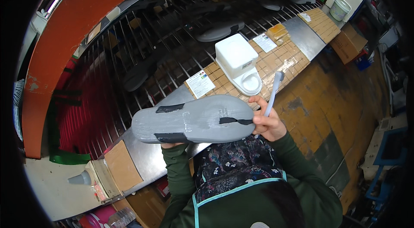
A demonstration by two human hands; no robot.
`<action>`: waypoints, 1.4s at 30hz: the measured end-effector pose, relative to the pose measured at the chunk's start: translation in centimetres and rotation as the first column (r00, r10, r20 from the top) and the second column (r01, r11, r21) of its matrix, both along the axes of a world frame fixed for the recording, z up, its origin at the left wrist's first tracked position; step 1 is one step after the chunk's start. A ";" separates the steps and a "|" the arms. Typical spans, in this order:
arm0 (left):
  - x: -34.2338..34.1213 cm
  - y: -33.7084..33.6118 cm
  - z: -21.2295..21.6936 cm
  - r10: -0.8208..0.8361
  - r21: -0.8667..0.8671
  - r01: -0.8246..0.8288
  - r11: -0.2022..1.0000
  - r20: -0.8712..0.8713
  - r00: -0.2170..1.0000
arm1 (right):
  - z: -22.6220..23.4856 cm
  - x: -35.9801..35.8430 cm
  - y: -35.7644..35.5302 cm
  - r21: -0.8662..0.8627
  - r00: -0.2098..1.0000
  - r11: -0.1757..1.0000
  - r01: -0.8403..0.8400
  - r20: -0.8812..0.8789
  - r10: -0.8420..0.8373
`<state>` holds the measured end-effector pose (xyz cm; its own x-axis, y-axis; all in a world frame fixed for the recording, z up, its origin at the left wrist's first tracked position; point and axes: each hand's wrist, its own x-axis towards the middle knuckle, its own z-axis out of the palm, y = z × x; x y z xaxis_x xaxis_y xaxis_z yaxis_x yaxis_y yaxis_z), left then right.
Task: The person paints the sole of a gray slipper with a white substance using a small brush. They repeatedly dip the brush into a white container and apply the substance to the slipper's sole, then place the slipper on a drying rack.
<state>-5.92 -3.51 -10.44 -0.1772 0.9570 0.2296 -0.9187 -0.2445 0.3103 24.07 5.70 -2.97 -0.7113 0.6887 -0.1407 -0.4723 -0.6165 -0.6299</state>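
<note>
You face a metal rod rack [142,42] at 11 o'clock | orange curved frame [56,38] at 10 | worn yellow-brown floor [340,98] at 3 | cardboard box [348,42] at 2.

Grey foam sandal sole [194,120] with black strap ends
Dark green sleeves; floral-patterned apron edged in teal [235,172]; white plastic container [236,57].

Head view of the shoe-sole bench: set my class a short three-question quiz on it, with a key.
1. True or false: the grey sole lies flat on the bench.
2. What does the right hand hold? A) brush B) knife C) tape roll
3. Fill in: the white container stands on the tiled ledge, ____ the sole.

Key: 1 false, the left hand props it up from beneath; 2 A, a white-handled brush; 3 beyond.
</note>
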 end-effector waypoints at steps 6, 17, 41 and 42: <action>4.3 -0.9 4.3 0.248 0.021 -0.253 0.967 0.148 0.958 | 1.2 -2.6 -0.5 -0.102 0.996 0.991 0.085 -0.018 -0.087; 8.3 2.3 6.8 0.667 -0.055 -0.928 0.368 -0.680 0.305 | -1.3 -2.1 -1.2 0.465 0.905 0.875 0.135 0.303 -0.300; 3.8 -2.3 5.7 0.379 -0.172 -0.619 0.766 -0.656 0.652 | -2.8 4.9 9.2 0.700 0.197 -0.067 -0.711 0.107 -0.975; 3.8 -2.2 5.5 0.364 -0.189 -0.613 0.767 -0.658 0.659 | -2.8 4.8 9.1 0.725 0.190 -0.058 -0.686 0.101 -0.977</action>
